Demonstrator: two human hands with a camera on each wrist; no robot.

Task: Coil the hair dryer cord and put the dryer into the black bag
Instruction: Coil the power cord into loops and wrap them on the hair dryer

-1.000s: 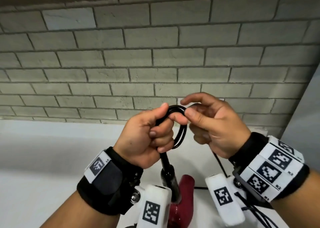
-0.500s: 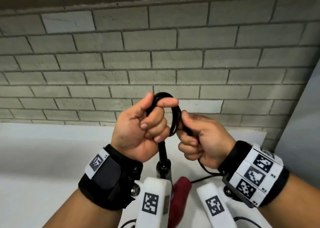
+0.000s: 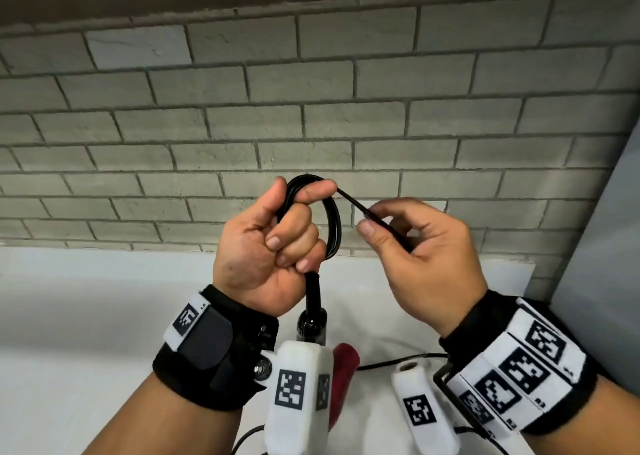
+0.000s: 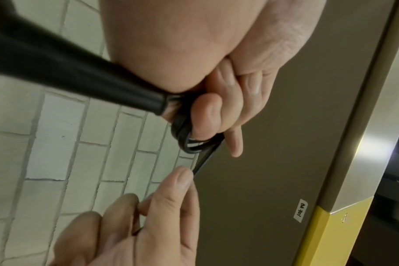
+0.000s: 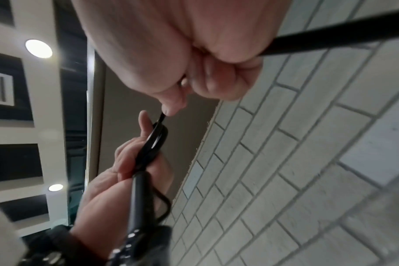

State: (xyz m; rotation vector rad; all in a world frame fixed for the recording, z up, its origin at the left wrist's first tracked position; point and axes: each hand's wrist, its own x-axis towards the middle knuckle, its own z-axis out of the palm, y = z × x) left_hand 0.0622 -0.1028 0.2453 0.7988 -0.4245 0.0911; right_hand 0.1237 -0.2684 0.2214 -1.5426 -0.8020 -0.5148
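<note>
Step in hand: winding the cord (image 3: 334, 226) into loops; judged partway, since loose cord trails over the tabletop (image 3: 104, 316).
Left hand (image 3: 266, 247): raised before the brick wall (image 3: 311, 108), fist curled round several gathered loops, thumb pressed over their top.
Right hand (image 3: 422, 257): just beside the left, thumb and forefinger pinching a single strand, other fingers (image 3: 394, 209) loosely bent.
Strand between hands: runs taut from the top of the loops to the right-hand pinch; the left wrist view shows it leaving the bundle (image 4: 189, 142) toward the right thumb (image 4: 182, 178).
Hair dryer (image 3: 341, 385): hangs below the left fist by its thick black cord sleeve (image 3: 311, 299); only a red part shows, behind the wrist cameras; whether it rests on the tabletop cannot be told.
Black bag: not seen in any view.
Good handling, loop size: lay the next turn to match those already held, so the bundle stays even.
Good handling, tension: let the strand slide through the right pinch, snug but not strained; hard pulling would likely kink it at the sleeve.
Good handling, left grip: lift the thumb only enough to admit each new turn, then press down again.
Risk: loops could spring open if the fist slackens.
Risk: trailing cord may snag on the wrist gear.
</note>
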